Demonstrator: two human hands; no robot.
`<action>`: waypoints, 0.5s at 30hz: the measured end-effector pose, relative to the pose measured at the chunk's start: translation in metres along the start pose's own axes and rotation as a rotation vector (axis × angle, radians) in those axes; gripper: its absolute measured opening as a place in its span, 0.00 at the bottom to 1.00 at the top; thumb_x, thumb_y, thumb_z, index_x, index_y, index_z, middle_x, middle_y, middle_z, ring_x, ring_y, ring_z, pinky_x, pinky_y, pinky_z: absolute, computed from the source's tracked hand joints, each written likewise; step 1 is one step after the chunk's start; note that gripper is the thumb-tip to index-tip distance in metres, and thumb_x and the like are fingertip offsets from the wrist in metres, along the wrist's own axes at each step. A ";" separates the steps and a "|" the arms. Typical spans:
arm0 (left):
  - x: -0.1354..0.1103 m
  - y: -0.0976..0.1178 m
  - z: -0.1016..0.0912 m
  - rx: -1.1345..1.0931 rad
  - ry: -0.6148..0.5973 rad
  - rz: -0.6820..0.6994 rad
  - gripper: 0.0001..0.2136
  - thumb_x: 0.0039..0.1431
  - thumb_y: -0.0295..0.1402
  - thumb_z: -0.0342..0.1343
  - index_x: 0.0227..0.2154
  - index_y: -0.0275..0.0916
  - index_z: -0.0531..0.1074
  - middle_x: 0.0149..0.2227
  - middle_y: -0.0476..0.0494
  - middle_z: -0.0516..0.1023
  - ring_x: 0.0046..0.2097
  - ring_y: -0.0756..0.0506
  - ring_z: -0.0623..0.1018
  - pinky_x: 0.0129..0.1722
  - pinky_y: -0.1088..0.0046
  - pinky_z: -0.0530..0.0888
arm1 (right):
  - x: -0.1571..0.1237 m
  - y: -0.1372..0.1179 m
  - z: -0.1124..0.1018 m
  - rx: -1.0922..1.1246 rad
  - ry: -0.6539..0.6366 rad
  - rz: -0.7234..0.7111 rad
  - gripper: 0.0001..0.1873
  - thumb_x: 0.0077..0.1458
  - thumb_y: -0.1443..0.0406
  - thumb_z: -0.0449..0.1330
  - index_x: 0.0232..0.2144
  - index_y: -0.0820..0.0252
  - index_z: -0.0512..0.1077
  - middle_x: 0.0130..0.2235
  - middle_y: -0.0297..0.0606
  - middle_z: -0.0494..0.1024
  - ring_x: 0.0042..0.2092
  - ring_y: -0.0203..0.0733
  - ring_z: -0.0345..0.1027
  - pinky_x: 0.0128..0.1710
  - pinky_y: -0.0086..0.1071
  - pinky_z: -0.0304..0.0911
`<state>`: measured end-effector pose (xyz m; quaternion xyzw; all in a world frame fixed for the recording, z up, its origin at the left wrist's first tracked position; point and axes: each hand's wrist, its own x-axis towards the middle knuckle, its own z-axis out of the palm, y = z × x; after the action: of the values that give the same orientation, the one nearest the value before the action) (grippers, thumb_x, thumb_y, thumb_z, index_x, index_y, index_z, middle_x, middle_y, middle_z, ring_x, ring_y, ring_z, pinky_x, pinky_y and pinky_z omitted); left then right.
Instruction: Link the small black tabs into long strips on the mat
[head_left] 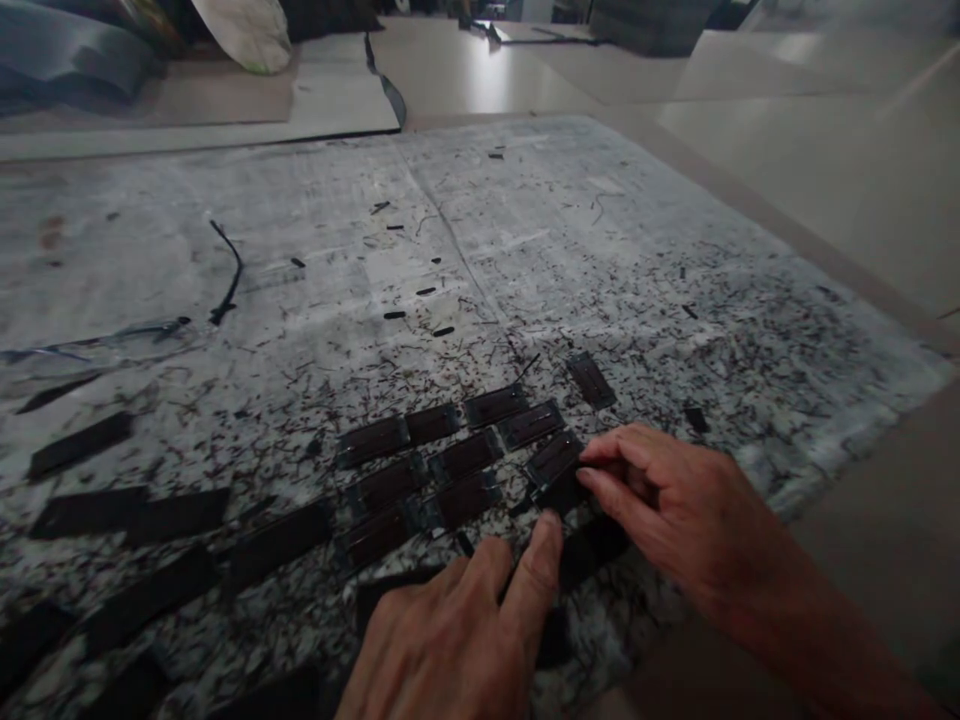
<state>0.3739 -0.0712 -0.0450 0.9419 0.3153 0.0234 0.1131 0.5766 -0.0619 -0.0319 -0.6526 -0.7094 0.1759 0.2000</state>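
Small dark rectangular pieces, each with a narrow slot-like line along its middle, lie in rough rows on the speckled board. The thumb and forefinger of my right hand pinch at the right end of one dark slotted piece. My left hand rests palm down just below, its index finger stretched toward that piece's lower edge; its other fingertips are partly hidden. Another slotted piece lies apart, beyond my right fingertips. Plain dark strips lie under and around my left hand.
Plain dark strips spread over the lower left. Dark scraps and thread-like bits litter the board, with a bent black strip at left. Pale sheets and a grey bundle lie at the far left. A pale tabletop extends right.
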 end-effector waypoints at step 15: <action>-0.002 -0.001 0.003 0.001 0.043 0.002 0.28 0.49 0.20 0.40 0.57 0.37 0.51 0.32 0.50 0.73 0.25 0.51 0.75 0.18 0.76 0.66 | 0.000 0.000 -0.001 0.005 0.001 -0.030 0.06 0.51 0.71 0.55 0.27 0.59 0.71 0.25 0.32 0.74 0.24 0.33 0.65 0.21 0.25 0.57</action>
<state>0.3721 -0.0727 -0.0478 0.9416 0.3166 0.0436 0.1057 0.5775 -0.0616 -0.0308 -0.6415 -0.7186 0.1742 0.2044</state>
